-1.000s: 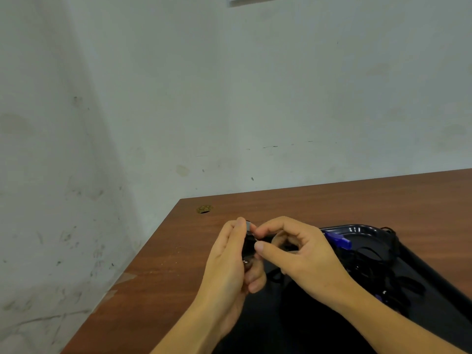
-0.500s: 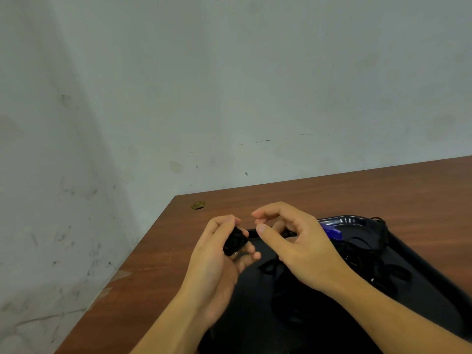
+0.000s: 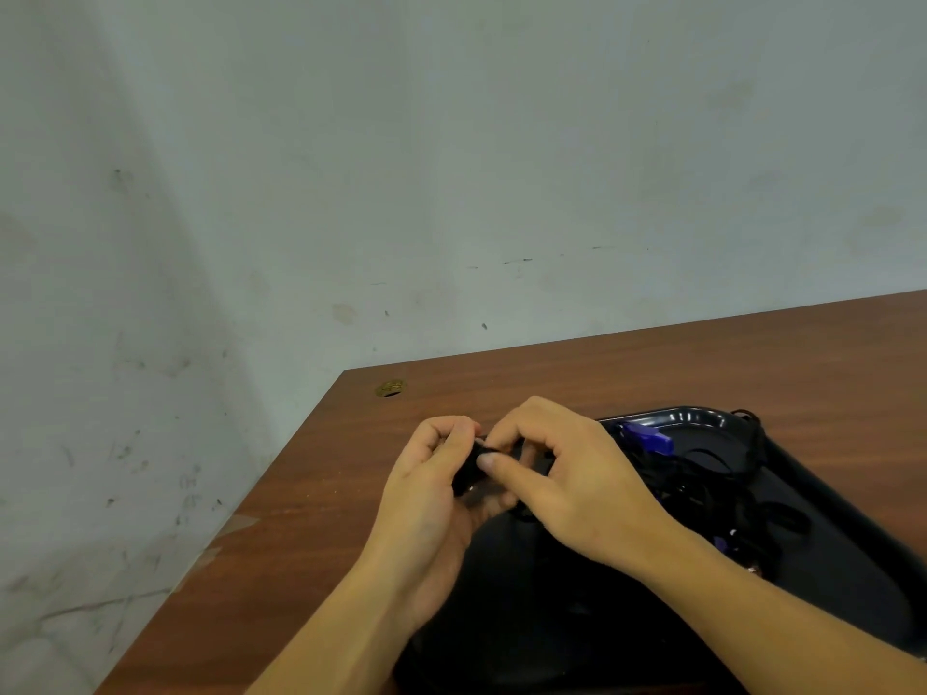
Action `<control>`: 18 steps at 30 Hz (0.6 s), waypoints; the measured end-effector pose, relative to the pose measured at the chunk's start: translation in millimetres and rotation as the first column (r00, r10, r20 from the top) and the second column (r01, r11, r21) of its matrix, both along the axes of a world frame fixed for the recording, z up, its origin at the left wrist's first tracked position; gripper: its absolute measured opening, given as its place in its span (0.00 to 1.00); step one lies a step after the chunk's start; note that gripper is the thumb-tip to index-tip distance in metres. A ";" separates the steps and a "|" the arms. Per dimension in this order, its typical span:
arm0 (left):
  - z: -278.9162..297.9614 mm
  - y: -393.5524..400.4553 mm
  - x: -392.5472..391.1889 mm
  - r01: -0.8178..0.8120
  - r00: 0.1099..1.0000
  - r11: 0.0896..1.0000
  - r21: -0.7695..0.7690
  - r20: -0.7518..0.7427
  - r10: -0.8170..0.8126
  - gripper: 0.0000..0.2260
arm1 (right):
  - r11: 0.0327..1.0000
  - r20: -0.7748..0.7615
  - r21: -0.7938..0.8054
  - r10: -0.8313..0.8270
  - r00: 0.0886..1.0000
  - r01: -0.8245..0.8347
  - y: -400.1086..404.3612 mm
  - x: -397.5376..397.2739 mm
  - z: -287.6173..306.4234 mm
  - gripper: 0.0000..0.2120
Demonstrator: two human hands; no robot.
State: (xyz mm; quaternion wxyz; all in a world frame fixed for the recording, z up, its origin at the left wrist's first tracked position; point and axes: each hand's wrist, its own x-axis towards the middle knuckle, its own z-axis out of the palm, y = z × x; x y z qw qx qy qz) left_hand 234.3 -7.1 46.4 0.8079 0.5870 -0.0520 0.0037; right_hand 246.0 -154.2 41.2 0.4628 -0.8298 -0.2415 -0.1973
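Over tray (image 3: 702,416), left hand (image 3: 426,504), right hand (image 3: 582,486) both curled, pinching black piece (image 3: 469,473).

no text, label, brand, number or sign is legible to you here: the wall (image 3: 451,168), the wooden table (image 3: 652,363), the black tray (image 3: 692,414), the blue connector (image 3: 647,438) and the small black piece (image 3: 469,475) show nothing you can read.
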 end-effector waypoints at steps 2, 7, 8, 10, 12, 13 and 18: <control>0.4 -0.9 -0.4 -0.017 0.999 1.000 -0.014 0.030 0.018 0.07 | 0.974 -0.192 0.200 0.147 0.970 -0.108 -3.0 -1.2 4.7 0.02; 7.4 -5.2 -4.7 -0.013 0.981 0.992 -0.127 0.193 0.038 0.08 | 0.701 -0.443 0.695 0.593 0.672 -0.161 -4.4 -3.7 17.0 0.09; 6.2 -4.7 -6.1 -0.040 0.957 0.997 -0.071 0.284 0.059 0.08 | 0.646 -0.433 0.749 0.644 0.630 -0.146 -3.5 -3.9 19.5 0.09; 3.2 -2.1 -9.4 -0.185 0.831 0.966 0.182 0.553 0.055 0.05 | 0.593 -0.425 0.797 0.686 0.591 -0.115 -3.9 -3.7 24.3 0.10; 1.8 2.2 -9.9 -0.373 0.666 0.841 0.391 0.745 -0.051 0.03 | 0.602 -0.442 0.792 0.677 0.589 -0.098 -6.5 -3.3 27.9 0.12; 1.9 4.9 -8.3 -0.438 0.608 0.784 0.441 0.787 -0.103 0.05 | 0.622 -0.454 0.777 0.659 0.600 -0.095 -8.1 -2.8 28.8 0.14; 2.2 11.7 -0.5 -0.592 0.525 0.597 0.542 0.821 -0.226 0.12 | 0.735 -0.516 0.675 0.531 0.672 -0.063 -10.7 -1.6 29.1 0.09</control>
